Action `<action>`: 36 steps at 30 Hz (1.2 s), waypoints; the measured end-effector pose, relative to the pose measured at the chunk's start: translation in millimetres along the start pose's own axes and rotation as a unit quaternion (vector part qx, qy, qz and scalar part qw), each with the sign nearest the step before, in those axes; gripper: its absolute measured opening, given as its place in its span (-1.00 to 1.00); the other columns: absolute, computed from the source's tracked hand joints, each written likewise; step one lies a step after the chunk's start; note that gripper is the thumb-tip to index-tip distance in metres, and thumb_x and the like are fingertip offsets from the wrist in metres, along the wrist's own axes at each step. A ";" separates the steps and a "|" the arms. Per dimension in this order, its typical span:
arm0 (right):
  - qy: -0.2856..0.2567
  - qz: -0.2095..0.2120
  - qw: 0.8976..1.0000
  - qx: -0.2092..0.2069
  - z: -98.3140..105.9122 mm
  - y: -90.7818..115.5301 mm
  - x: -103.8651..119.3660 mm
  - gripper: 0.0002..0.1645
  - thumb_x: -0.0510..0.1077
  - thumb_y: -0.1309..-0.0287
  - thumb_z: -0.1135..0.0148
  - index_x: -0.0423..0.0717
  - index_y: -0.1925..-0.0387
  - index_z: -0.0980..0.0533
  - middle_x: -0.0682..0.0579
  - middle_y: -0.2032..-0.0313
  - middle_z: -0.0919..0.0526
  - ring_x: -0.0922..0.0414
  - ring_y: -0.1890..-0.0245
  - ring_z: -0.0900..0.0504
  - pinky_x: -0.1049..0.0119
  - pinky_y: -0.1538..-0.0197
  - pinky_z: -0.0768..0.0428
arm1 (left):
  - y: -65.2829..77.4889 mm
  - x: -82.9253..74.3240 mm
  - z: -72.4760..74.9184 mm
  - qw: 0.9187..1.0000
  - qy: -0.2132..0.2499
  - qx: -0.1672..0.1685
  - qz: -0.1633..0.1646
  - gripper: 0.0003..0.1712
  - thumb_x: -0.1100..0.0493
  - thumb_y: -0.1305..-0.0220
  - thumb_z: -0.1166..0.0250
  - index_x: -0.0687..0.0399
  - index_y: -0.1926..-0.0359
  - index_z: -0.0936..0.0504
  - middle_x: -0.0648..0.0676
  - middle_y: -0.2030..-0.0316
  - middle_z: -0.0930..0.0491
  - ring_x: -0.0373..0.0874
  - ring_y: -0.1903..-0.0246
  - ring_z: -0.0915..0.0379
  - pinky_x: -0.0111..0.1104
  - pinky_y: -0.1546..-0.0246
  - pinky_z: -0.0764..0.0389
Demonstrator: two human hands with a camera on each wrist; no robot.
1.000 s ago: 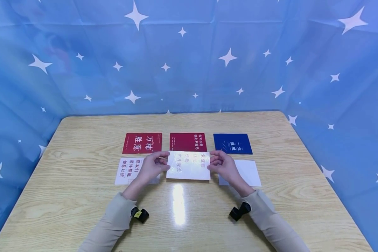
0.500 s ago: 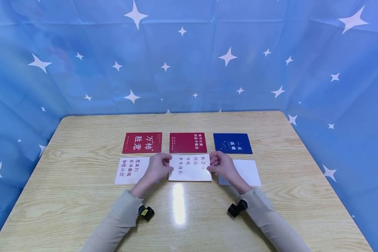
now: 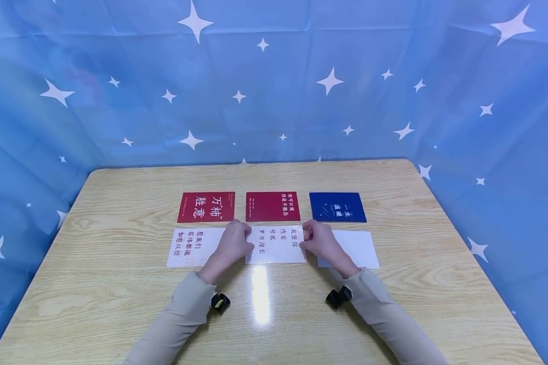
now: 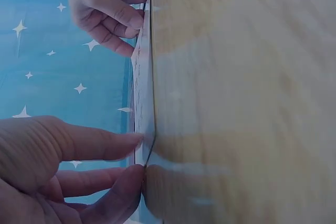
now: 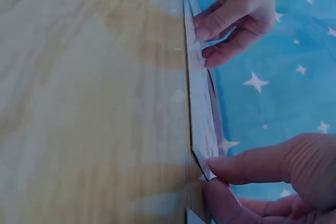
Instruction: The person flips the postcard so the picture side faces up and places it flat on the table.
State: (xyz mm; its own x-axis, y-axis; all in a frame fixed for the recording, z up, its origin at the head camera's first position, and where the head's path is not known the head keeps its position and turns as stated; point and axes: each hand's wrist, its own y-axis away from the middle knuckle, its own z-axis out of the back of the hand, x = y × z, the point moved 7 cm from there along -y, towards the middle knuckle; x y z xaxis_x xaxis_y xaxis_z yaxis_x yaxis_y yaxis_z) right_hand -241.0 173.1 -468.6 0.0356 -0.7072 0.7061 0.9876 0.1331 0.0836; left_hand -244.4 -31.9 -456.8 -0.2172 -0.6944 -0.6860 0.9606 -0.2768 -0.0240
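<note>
A white card (image 3: pixel 276 244) with dark printed characters lies flat at the wooden table's surface, in the middle of the near row. My left hand (image 3: pixel 233 243) pinches its left edge; the left wrist view shows the thumb (image 4: pixel 113 144) on top of the card and the fingers at its side. On the opposite edge my right hand (image 3: pixel 323 241) does the same, thumb (image 5: pixel 247 165) over the card's near corner in the right wrist view. Left of it lies a second white card (image 3: pixel 187 247) with characters, partly behind my left hand. A blank white card (image 3: pixel 358 248) sits right, partly under my right hand.
Behind, a far row holds a red card (image 3: pixel 206 207), another red card (image 3: pixel 269 207) and a blue card (image 3: pixel 338 207). A blue star-patterned curtain (image 3: pixel 274 126) hangs behind and beside the table (image 3: pixel 96 284).
The middle white card has come down to the table and slightly nearer and to the right, held by both hands. The left hand has shifted right with it. The other cards stay put.
</note>
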 end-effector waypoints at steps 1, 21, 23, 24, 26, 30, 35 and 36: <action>0.010 0.004 1.000 0.001 0.3 0.2 1.7 -0.48 -0.45 0.18 -0.34 -0.48 0.07 -0.44 -0.01 0.55 -0.52 0.17 0.54 -0.44 0.37 0.42 -0.48 | -0.2 -0.3 -0.5 1.000 -0.004 0.000 0.000 -0.77 0.54 0.26 -0.25 0.26 0.74 -0.39 0.04 0.64 -0.22 -0.10 0.49 -0.18 -0.38 0.48 -0.31; 0.024 0.034 0.999 -0.003 18.2 13.1 0.5 -0.47 -0.29 -0.02 -0.32 -0.49 -0.02 -0.42 0.00 0.58 -0.54 0.20 0.61 -0.45 0.41 0.54 -0.45 | -2.8 -15.3 4.6 0.997 0.054 -0.026 -0.046 -0.83 0.39 0.06 -0.36 0.49 0.42 -0.61 0.19 0.49 -0.56 -0.08 0.54 -0.45 -0.34 0.43 -0.56; 0.020 0.036 0.999 -0.015 27.8 15.6 -2.9 -0.43 -0.30 -0.02 -0.32 -0.50 -0.06 -0.40 -0.02 0.54 -0.56 0.18 0.57 -0.50 0.39 0.50 -0.49 | -5.5 -22.5 1.2 0.997 0.064 -0.016 -0.037 -0.66 0.37 0.04 -0.39 0.49 0.19 -0.62 0.29 0.25 -0.60 0.01 0.37 -0.55 -0.30 0.30 -0.61; 0.019 0.036 0.999 -0.021 32.7 16.8 -4.7 -0.43 -0.30 -0.02 -0.31 -0.50 -0.06 -0.39 -0.03 0.53 -0.57 0.17 0.55 -0.50 0.38 0.49 -0.49 | -7.5 -26.0 -2.0 0.997 0.065 -0.007 -0.034 -0.65 0.35 0.03 -0.39 0.48 0.18 -0.62 0.29 0.23 -0.59 0.01 0.35 -0.54 -0.30 0.30 -0.60; 0.021 0.038 0.999 -0.032 42.0 19.5 -8.8 -0.45 -0.30 -0.03 -0.31 -0.50 -0.05 -0.40 -0.06 0.51 -0.58 0.14 0.52 -0.52 0.38 0.48 -0.49 | -11.4 -34.4 -8.8 0.997 0.065 0.007 -0.036 -0.63 0.34 0.03 -0.40 0.47 0.16 -0.61 0.28 0.24 -0.58 0.01 0.34 -0.53 -0.31 0.30 -0.58; 0.027 0.028 0.998 -0.058 59.1 24.9 -20.7 -0.49 -0.30 -0.03 -0.32 -0.49 -0.02 -0.42 -0.09 0.47 -0.59 0.11 0.48 -0.53 0.37 0.43 -0.48 | -19.8 -52.8 -23.5 0.996 0.063 0.022 -0.053 -0.61 0.33 0.06 -0.43 0.46 0.16 -0.62 0.26 0.26 -0.57 -0.03 0.36 -0.51 -0.33 0.29 -0.55; 0.036 0.014 0.997 -0.072 75.5 31.8 -35.9 -0.49 -0.31 -0.01 -0.34 -0.48 0.00 -0.43 -0.10 0.45 -0.60 0.07 0.44 -0.54 0.33 0.37 -0.50 | -30.4 -75.9 -44.8 0.994 0.065 0.047 -0.076 -0.61 0.33 0.07 -0.44 0.42 0.15 -0.64 0.25 0.26 -0.59 -0.05 0.36 -0.51 -0.33 0.24 -0.54; 0.038 0.010 0.997 -0.073 78.4 33.2 -38.8 -0.48 -0.31 0.00 -0.34 -0.48 0.00 -0.43 -0.10 0.44 -0.59 0.06 0.43 -0.55 0.32 0.36 -0.50 | -32.4 -80.4 -49.2 0.993 0.066 0.053 -0.080 -0.60 0.32 0.08 -0.44 0.42 0.15 -0.63 0.25 0.25 -0.59 -0.04 0.35 -0.53 -0.33 0.23 -0.55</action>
State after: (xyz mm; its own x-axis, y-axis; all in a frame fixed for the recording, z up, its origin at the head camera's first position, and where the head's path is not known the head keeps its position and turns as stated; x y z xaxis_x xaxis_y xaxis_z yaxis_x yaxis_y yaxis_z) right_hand -221.6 259.4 -438.2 0.0618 -0.7565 0.6510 0.9981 0.0498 -0.0368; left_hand -249.5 65.6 -436.7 -0.3340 -0.5442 -0.7696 0.8903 -0.4502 -0.0681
